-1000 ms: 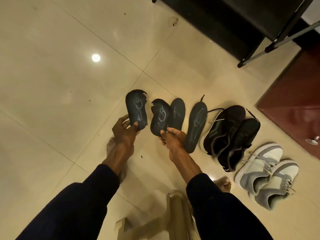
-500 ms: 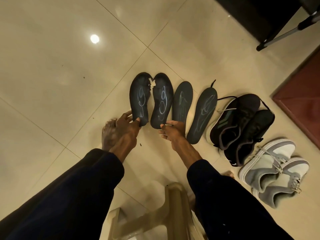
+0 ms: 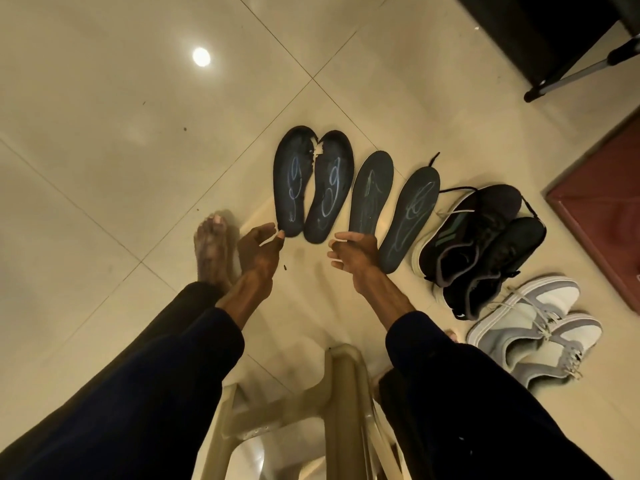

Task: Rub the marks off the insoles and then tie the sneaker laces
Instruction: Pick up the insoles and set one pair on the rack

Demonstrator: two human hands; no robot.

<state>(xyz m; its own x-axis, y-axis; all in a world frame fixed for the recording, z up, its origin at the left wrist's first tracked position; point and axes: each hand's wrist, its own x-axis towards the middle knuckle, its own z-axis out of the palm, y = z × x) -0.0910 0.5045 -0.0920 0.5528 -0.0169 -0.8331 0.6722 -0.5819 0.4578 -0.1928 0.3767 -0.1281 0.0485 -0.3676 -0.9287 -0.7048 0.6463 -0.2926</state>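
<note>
Four dark insoles with pale chalk-like scribbles lie side by side on the tiled floor: the leftmost insole (image 3: 292, 181), the second insole (image 3: 329, 188), the third insole (image 3: 370, 192) and the fourth insole (image 3: 410, 216). The first two meet at their chipped toes. My left hand (image 3: 258, 252) is low by the leftmost insole's heel, its fingertips just touching the edge. My right hand (image 3: 353, 251) hovers with loosely curled fingers over the third insole's heel and holds nothing. A black sneaker pair (image 3: 481, 251) and a grey-white sneaker pair (image 3: 533, 327) with loose laces sit to the right.
My bare foot (image 3: 211, 247) rests on the floor left of my left hand. A beige plastic stool (image 3: 343, 403) stands below me between my arms. A dark metal-legged stand (image 3: 568, 74) is at the top right, and a red mat (image 3: 609, 202) lies at the right edge.
Both hands lowered the two left insoles from the air onto the floor and let them go. The insoles now lie flat with toes touching.
</note>
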